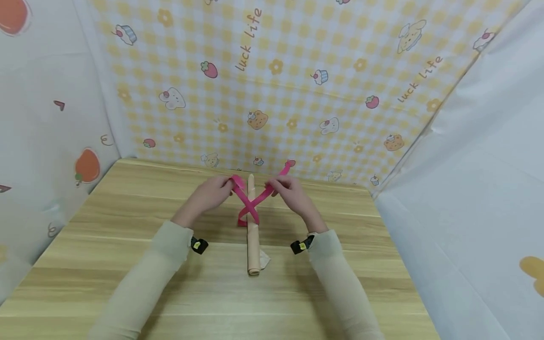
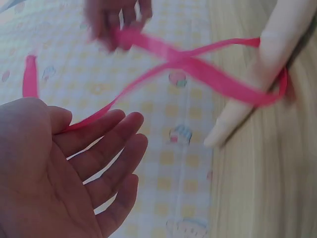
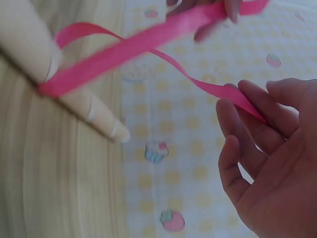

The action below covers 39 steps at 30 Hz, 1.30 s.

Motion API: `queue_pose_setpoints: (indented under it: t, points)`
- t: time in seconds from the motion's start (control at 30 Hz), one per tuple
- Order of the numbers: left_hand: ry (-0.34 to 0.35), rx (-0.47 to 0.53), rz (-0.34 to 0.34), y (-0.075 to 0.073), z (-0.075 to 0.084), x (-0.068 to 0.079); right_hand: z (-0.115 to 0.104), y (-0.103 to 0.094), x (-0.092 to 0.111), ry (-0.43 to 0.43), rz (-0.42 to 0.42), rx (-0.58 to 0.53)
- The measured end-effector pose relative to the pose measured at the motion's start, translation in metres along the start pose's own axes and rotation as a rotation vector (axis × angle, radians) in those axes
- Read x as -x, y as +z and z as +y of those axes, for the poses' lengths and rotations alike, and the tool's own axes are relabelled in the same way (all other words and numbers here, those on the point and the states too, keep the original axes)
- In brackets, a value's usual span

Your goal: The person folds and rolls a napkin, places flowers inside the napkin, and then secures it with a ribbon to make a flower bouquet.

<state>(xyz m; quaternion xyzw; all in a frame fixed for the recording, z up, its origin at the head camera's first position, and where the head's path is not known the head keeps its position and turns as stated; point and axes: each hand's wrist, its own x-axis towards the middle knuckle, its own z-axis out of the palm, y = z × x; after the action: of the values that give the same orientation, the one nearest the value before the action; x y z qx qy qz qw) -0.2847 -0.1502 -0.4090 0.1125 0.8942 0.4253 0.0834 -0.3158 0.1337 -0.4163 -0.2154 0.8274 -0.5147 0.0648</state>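
A long beige roll [image 1: 253, 245], its coiled end nearest me, lies on the wooden table. Around its upper part passes a bright pink ribbon [image 1: 250, 206], whose two lengths cross over the roll in a loose, unknotted X. My left hand [image 1: 212, 192] pinches one length between thumb and forefinger, the other fingers loosely spread in the left wrist view. The other length is held in the fingers of my right hand [image 1: 293, 192], its tail rising beyond them. Both hands are raised on either side of the roll's far end.
A small whitish flap [image 1: 264, 259] sticks out beside the roll's near end. Behind the wooden table [image 1: 204, 293] stands a yellow checked backdrop [image 1: 297, 94] with cartoon prints. White sheets [image 1: 459, 226] hang at both sides.
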Motion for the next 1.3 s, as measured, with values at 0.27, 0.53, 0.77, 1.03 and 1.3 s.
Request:
queue_pose_setpoints:
  t: [0.27,0.53,0.77,1.03,1.3]
  points:
    - [-0.044,-0.03,0.018,-0.033,-0.019,0.01,0.02,-0.03,0.025,0.058,0.001,0.051]
    - [-0.046,-0.044,-0.015,-0.04,-0.03,0.012,0.033,-0.048,0.042,0.093,0.032,0.075]
    - [-0.014,0.016,0.0,-0.04,-0.032,0.011,0.029,-0.049,0.053,0.031,0.054,0.052]
    - [-0.02,0.029,0.005,-0.04,-0.026,0.007,-0.001,-0.026,0.071,-0.061,0.004,0.133]
    - [0.014,0.053,0.022,-0.037,-0.02,0.003,-0.018,0.013,0.095,-0.08,-0.141,0.098]
